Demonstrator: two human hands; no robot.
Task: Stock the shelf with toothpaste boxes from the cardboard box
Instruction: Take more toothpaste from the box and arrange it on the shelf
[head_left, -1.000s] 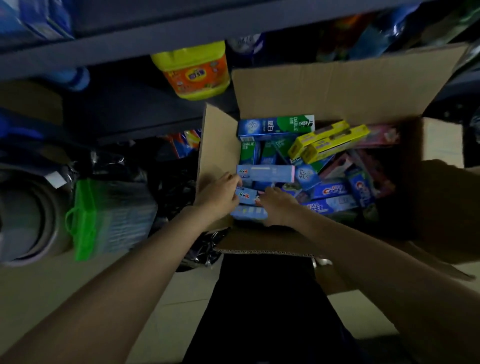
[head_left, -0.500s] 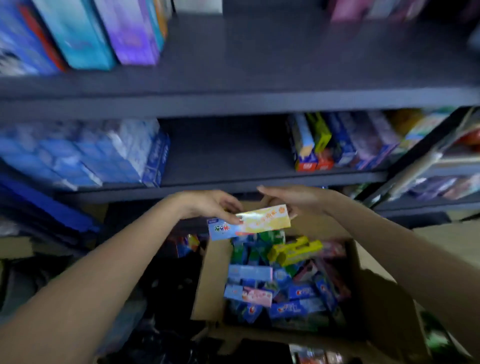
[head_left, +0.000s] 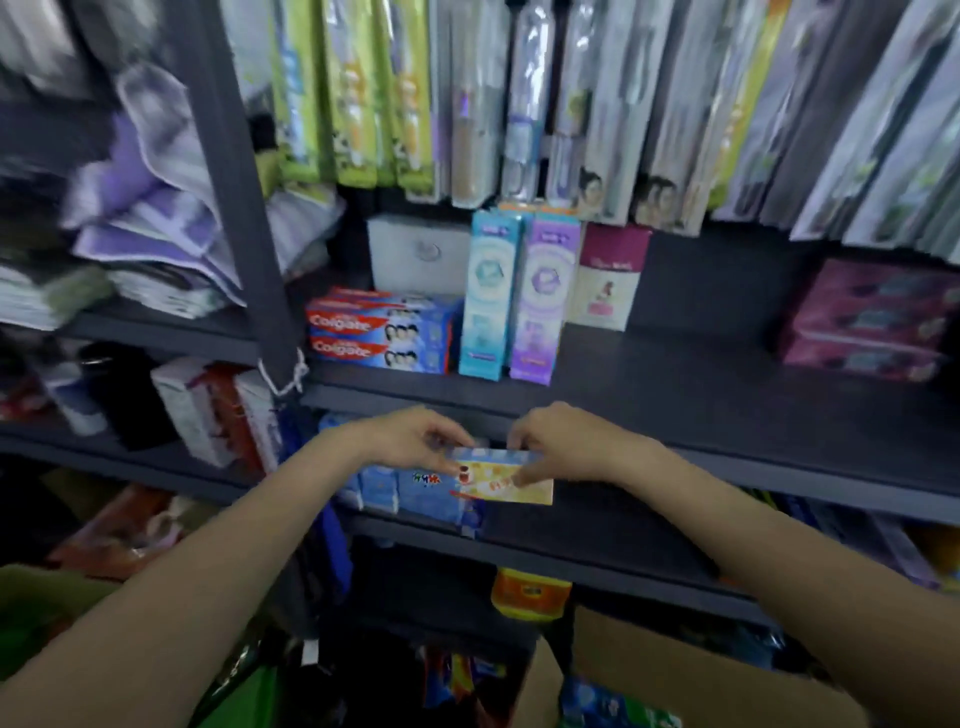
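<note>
A blue and yellow toothpaste box hangs level in front of the dark shelf edge. My left hand pinches its left end and my right hand pinches its right end. On the shelf board behind stand two stacked Colgate boxes, an upright teal box and an upright purple box. The cardboard box sits at the bottom right, with more toothpaste boxes visible inside.
Pink boxes lie stacked at the shelf's right. Toothbrush packs hang above. A grey upright post divides the shelving on the left. Blue boxes fill the lower shelf behind the held box. A yellow bottle stands below.
Both hands have lifted the blue and yellow box out of the cardboard box and up to shelf height. My view has risen from the box to the shelves.
</note>
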